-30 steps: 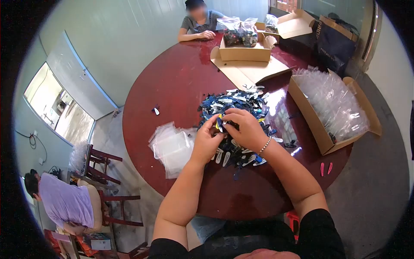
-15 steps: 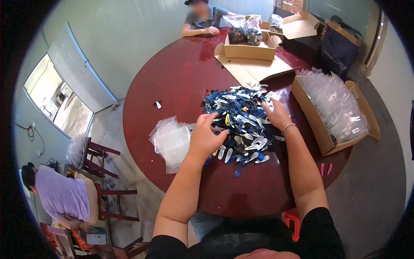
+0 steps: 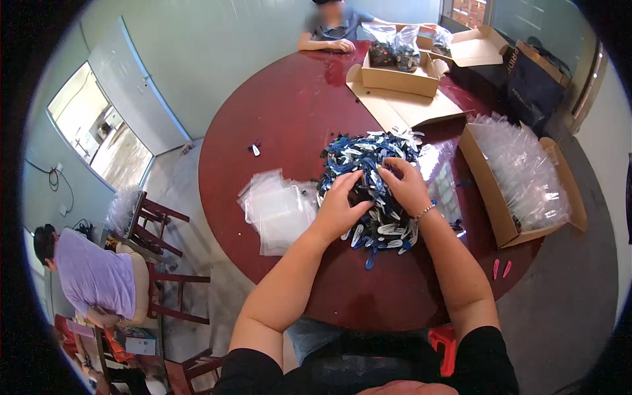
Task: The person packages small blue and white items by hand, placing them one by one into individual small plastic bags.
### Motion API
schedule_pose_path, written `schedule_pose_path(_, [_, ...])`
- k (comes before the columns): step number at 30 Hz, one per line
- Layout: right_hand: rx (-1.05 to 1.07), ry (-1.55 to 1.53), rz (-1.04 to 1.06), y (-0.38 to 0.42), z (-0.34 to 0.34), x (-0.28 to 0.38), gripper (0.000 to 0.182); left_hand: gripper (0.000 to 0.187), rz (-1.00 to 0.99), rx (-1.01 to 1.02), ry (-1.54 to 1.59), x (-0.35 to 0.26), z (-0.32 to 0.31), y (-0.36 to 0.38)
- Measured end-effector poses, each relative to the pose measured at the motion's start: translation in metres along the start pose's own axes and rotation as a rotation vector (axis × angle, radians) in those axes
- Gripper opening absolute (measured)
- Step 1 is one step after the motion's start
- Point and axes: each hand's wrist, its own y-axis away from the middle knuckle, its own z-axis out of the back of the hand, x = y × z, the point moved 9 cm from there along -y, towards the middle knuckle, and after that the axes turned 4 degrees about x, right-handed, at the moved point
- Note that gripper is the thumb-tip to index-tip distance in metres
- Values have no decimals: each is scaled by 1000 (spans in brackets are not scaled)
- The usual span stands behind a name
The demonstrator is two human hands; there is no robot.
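Note:
A heap of hair clips (image 3: 368, 155), mostly blue, white and black, lies on the dark red round table (image 3: 263, 125). My left hand (image 3: 339, 207) rests at the heap's left front part, thumb and fingers apart. Across from it, my right hand (image 3: 405, 187) is on the heap's right part with its fingers curved inward; its fingertips meet the clips, and whether it grips any is unclear. Left of the heap lie flat clear plastic bags (image 3: 280, 214). Two pink clips (image 3: 501, 268) lie near the right table edge.
An open carton of clear plastic packets (image 3: 520, 178) stands at the right. Behind the heap is a cardboard box with filled bags (image 3: 401, 80). A person (image 3: 332, 29) sits across the table; another person (image 3: 99, 273) sits at lower left. A dark bag (image 3: 536, 82) stands back right.
Both hands have come closer together over the heap, the right one moving left and down. The heap's right side has drawn inward. The whole view has shifted slightly.

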Motion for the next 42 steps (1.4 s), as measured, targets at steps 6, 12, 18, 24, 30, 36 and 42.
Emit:
schedule_pose_path(6, [7,-110,-20,8,-7,32,21,62,328,106,615,28,-22,3])
schedule_pose_path(12, [-36,-13,301,17,-5,84,13,58,193,114,814,13,-26,-2])
schedule_pose_path(18, [-51,26,328,13,5,79,12,45,2,-65,245,-12,13,-1])
schedule_pose_path(24, [43,316,278,6,10,72,8,28,40,-94,269,-9,14,0])
schedule_pose_path(30, [12,315,295,4,15,76,10,18,-110,-149,153,-24,22,0])
schedule_pose_path(36, [37,216,370,5,-10,98,13,8,-2,-346,164,-16,47,5])
schedule_pose_path(42, [368,366,719,51,-90,144,16,28,300,-653,677,36,102,17])
